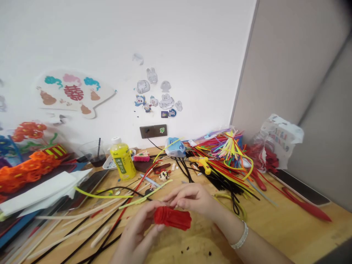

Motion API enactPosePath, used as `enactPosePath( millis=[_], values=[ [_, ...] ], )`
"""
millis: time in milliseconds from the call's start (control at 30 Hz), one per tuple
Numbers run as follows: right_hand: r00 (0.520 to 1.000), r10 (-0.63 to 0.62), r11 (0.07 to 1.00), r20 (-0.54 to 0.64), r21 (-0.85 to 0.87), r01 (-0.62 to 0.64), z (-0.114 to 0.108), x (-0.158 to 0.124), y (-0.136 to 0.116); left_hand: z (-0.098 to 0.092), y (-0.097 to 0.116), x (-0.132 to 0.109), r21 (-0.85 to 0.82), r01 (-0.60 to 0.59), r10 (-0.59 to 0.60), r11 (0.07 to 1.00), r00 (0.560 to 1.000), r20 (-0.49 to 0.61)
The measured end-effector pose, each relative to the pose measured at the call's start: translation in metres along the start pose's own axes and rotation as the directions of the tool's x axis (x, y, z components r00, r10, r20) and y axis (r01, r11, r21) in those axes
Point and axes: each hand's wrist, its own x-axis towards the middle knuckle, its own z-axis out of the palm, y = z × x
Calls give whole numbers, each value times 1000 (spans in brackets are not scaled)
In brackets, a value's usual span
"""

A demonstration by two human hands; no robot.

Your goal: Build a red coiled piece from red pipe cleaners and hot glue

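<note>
A short, thick red bundle of fuzzy pipe cleaners (173,218) lies sideways above the table's front part. My left hand (143,229) grips its left end between thumb and fingers. Just beyond the bundle, my right hand (194,198) is closed, its thumb against bent fingers that reach toward the left fingertips. Whatever its fingertips pinch is hidden from view. Loose pale yellow-green pipe cleaners (145,196) run behind the left hand.
A yellow drink bottle (122,161) stands left of centre. A yellow glue gun (202,165) rests before a pile of coloured pipe cleaners (231,150). Orange flowers (30,168) sit at far left; a dark phone-like slab (301,187) lies right. Black and cream stems (90,216) cover the left front.
</note>
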Motion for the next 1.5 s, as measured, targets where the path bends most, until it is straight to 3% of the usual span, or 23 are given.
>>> enactPosePath(
  millis=[133,267,333,467,600,700,767,833,1167,1367,1500],
  values=[
    [994,106,994,-21,-39,-107,-4,-2,-3,-1,-3,3,6,-7,7,1000,999,-49],
    [960,278,960,38,-39,-276,7,-5,-5,-1,-4,5,45,-14,20,999,990,-138],
    [953,301,952,12,-56,-300,12,-5,-5,-1,-5,5,55,-2,12,999,984,-176],
    [963,228,945,-146,-203,-255,16,-4,-2,-1,-7,5,8,42,-40,999,980,-194],
    [971,152,908,-186,-361,-211,19,-4,-1,0,-7,5,-53,115,-123,992,977,-173],
    [969,-88,843,-229,-536,-50,22,-5,-4,2,-7,5,-29,133,-136,991,968,-212],
    [943,-265,771,-199,-631,84,25,-6,-6,2,-7,5,12,127,-120,992,963,-243],
    [926,-347,720,-151,-675,160,28,-7,-9,3,-8,4,62,119,-99,991,961,-259],
    [929,-350,652,-122,-744,148,39,-11,-7,5,-8,2,187,69,-21,980,968,-250],
    [926,-288,717,-244,-696,40,46,-14,-3,19,-12,0,-26,95,-98,995,943,-319],
    [926,-306,702,-222,-709,61,49,-14,1,24,-11,3,-112,190,-214,975,938,-273]
  ],
)
